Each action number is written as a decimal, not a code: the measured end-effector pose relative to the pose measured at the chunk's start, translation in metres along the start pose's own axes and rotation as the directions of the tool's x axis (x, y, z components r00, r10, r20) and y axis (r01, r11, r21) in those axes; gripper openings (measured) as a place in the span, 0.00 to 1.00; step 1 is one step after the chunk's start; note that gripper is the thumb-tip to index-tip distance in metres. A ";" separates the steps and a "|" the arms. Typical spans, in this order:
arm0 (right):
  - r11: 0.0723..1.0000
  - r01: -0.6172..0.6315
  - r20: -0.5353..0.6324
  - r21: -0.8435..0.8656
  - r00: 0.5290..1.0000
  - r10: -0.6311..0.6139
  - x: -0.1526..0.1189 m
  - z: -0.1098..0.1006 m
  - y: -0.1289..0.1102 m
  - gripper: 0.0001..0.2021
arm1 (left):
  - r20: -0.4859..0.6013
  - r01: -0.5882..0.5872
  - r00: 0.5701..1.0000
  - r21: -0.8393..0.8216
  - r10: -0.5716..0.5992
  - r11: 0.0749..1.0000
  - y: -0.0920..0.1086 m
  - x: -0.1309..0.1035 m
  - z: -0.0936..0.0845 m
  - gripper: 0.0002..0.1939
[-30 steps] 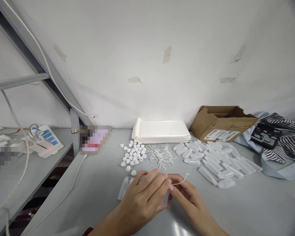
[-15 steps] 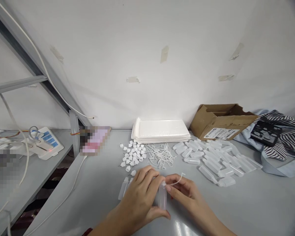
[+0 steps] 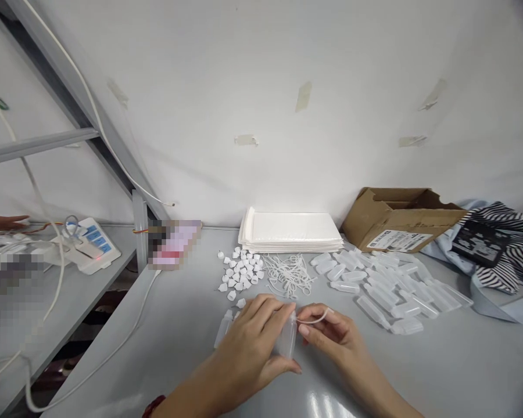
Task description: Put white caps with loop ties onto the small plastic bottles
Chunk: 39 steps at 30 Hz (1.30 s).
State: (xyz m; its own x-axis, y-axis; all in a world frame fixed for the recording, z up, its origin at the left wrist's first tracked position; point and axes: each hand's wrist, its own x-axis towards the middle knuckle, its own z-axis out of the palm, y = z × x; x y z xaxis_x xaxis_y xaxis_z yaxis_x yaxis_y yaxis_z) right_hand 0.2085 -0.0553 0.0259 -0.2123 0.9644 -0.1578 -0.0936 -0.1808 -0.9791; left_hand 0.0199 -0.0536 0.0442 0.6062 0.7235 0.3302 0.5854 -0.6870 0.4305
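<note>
My left hand [image 3: 255,342] is wrapped round a translucent plastic bottle [image 3: 288,338], held nearly upright with its neck at the top. Beside the neck, my right hand [image 3: 335,337] pinches a thin white cord [image 3: 314,320], whose near end is at the bottle's neck. More bottles [image 3: 224,328] lie partly hidden behind my left hand. Beyond the hands are a pile of white cords [image 3: 290,274] and, left of it, many small white pointed caps [image 3: 240,270]. A heap of clear bottles [image 3: 386,284] lies to the right.
White padded envelopes [image 3: 292,229] are stacked by the wall, with an open cardboard box [image 3: 396,220] to their right. Striped cloth [image 3: 516,232] lies far right. A phone [image 3: 177,244] and its cable are left. Another person's hand [image 3: 4,223] shows at the far left.
The view has shifted slightly, moving the scene rightward. The bottle now leans slightly, its neck to the right, and the cord lies lower against my right fingers. Another person's hand has appeared at far left.
</note>
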 end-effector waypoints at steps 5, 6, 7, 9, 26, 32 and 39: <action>1.000 -0.003 0.010 0.011 1.000 0.003 0.001 0.001 -0.001 0.10 | -0.107 -0.001 0.994 0.047 0.006 0.999 0.001 -0.002 0.009 0.33; 1.000 -0.004 0.022 0.023 1.000 0.004 0.001 0.001 -0.001 0.10 | -0.140 -0.012 0.990 0.051 0.019 0.999 0.002 -0.002 0.010 0.32; 0.999 -0.007 0.033 0.038 0.999 0.006 0.001 0.001 -0.001 0.10 | -0.172 -0.023 0.985 0.058 0.033 0.998 0.002 -0.002 0.011 0.31; 0.998 -0.015 0.053 0.067 0.999 0.012 0.002 0.001 -0.001 0.09 | -0.221 -0.048 0.973 0.090 0.067 0.995 0.002 -0.003 0.012 0.27; 0.983 -0.114 0.016 0.147 0.993 0.113 0.002 0.008 0.010 0.18 | -0.066 0.058 0.996 0.038 -0.056 0.998 0.005 -0.006 0.024 0.29; 0.970 -0.155 -0.017 0.186 0.987 0.161 0.002 0.010 0.017 0.17 | 0.197 0.220 0.958 -0.032 -0.209 0.975 0.008 -0.005 0.023 0.26; 0.974 -0.167 -0.039 0.154 0.984 0.175 0.003 0.011 0.014 0.17 | 0.288 0.231 0.938 -0.102 -0.193 0.968 0.008 -0.011 0.023 0.32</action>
State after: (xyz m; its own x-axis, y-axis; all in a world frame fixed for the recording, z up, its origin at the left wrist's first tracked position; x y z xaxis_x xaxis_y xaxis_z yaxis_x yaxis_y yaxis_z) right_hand 0.1962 -0.0571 0.0126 -0.1874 0.9247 -0.3312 -0.2052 -0.3666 -0.9075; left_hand 0.0300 -0.0686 0.0244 0.6103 0.7920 -0.0152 0.6515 -0.4909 0.5784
